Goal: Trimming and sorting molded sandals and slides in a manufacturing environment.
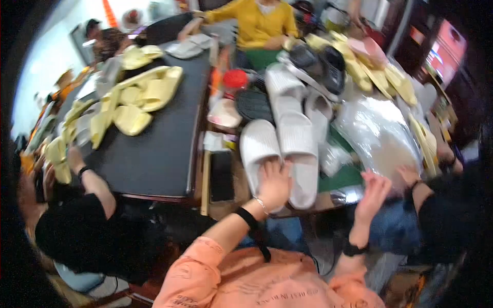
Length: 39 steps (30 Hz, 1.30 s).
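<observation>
A pair of white ribbed slippers lies in front of me, toes pointing away. My left hand point(275, 186) lies spread over the heel ends, its fingers on the left slipper point(260, 142) and reaching the edge of the right slipper point(299, 143). More white slippers point(284, 84) lie just beyond and beside them. To the right, my right hand point(374, 192) is raised near the table's front edge, fingers loosely bent and apart, with nothing visible in them. Nearest to it is a clear plastic bag point(377, 128) with a glossy surface.
A black phone point(222, 175) lies left of the slippers, near a red-lidded jar point(235, 79). Pale yellow slippers point(159, 90) are piled on the dark table point(154, 164); black slippers point(331, 69) sit farther back. Co-workers sit on both sides; one in yellow point(262, 25) sits opposite.
</observation>
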Tool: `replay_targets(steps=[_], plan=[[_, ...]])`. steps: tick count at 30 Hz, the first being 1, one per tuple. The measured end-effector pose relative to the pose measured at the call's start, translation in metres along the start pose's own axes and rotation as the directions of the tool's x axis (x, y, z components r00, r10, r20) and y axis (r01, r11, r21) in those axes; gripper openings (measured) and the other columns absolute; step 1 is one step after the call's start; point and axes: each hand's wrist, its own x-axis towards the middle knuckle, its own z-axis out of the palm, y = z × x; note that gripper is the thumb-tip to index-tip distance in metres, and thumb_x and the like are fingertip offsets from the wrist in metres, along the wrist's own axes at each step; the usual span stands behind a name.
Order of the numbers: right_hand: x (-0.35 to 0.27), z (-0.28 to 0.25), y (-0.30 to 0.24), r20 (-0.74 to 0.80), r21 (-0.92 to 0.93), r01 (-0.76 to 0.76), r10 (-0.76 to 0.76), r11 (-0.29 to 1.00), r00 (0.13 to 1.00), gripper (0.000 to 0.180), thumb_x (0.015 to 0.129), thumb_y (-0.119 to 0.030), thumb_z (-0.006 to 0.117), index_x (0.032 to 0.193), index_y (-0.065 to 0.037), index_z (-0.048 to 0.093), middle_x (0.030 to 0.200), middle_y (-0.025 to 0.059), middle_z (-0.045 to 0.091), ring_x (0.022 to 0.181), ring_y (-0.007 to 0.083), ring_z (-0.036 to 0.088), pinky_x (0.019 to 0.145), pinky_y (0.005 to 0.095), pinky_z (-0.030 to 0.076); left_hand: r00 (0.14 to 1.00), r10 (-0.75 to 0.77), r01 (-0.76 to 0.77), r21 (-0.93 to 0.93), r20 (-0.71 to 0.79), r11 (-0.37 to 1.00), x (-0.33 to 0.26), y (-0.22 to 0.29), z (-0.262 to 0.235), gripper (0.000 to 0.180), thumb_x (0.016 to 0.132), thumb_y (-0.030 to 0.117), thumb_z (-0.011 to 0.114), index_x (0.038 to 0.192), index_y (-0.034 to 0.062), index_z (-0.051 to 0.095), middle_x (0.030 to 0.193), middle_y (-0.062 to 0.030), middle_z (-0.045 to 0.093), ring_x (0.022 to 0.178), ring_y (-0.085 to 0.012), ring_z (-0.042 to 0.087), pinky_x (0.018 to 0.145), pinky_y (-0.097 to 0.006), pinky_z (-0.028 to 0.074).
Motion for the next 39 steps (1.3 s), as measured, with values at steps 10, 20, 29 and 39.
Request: replay_targets(steps=[10, 20, 29, 39], plan=[[-0.005, -0.040, -0.016, -0.255, 0.070, 0.278, -0.252, 0.958, 0.933, 0.018, 0.093, -0.022, 0.032, 0.093, -0.005, 0.029, 0.080, 0.0103, 0.047, 0.074, 0.0201, 0.051, 0.084, 0.0442, 0.044, 0.985, 0.087, -0.086, 0.010, -0.148, 0.996, 0.004, 0.005, 0.003, 0.055, 0.079, 0.024, 0.050, 0.126, 0.0014, 0.033, 0.112, -0.0287, 0.038, 0.107, -0.0437, 0.032, 0.093, -0.054, 0.022], [-0.004, -0.044, -0.094, -0.566, -0.127, 0.519, -0.491, 0.845, 0.662, 0.022, 0.091, -0.023, 0.040, 0.074, -0.010, 0.032, 0.063, 0.0000, 0.023, 0.056, 0.0119, 0.028, 0.062, 0.0307, 0.038, 0.990, 0.061, -0.061, 0.008, -0.130, 0.998, 0.003, 0.004, 0.003, 0.055, 0.079, 0.024, 0.050, 0.126, 0.0012, 0.032, 0.115, -0.0300, 0.036, 0.108, -0.0446, 0.032, 0.094, -0.054, 0.021], [-0.026, 0.004, -0.129, -0.229, 0.528, 0.230, -0.124, 0.817, 0.965, 0.019, 0.090, -0.024, 0.042, 0.077, -0.012, 0.035, 0.062, -0.0026, 0.029, 0.053, 0.0069, 0.029, 0.047, 0.0204, 0.026, 0.998, 0.060, -0.061, -0.075, -0.012, 0.995, 0.002, -0.006, -0.009, 0.054, 0.079, 0.022, 0.051, 0.128, 0.0103, 0.033, 0.112, -0.0262, 0.041, 0.109, -0.0430, 0.035, 0.092, -0.052, 0.027], [-0.066, 0.112, -0.003, 0.635, -0.120, -0.405, 0.384, 0.906, 0.670, 0.005, 0.087, -0.005, 0.045, 0.083, -0.004, 0.044, 0.070, -0.0006, 0.046, 0.059, 0.0041, 0.040, 0.052, 0.0192, 0.034, 0.973, -0.093, -0.099, -0.751, -0.209, 0.653, -0.036, 0.005, -0.070, 0.018, 0.084, 0.011, 0.049, 0.097, -0.0003, 0.052, 0.088, -0.0178, 0.056, 0.078, -0.0326, 0.055, 0.068, -0.035, 0.044]])
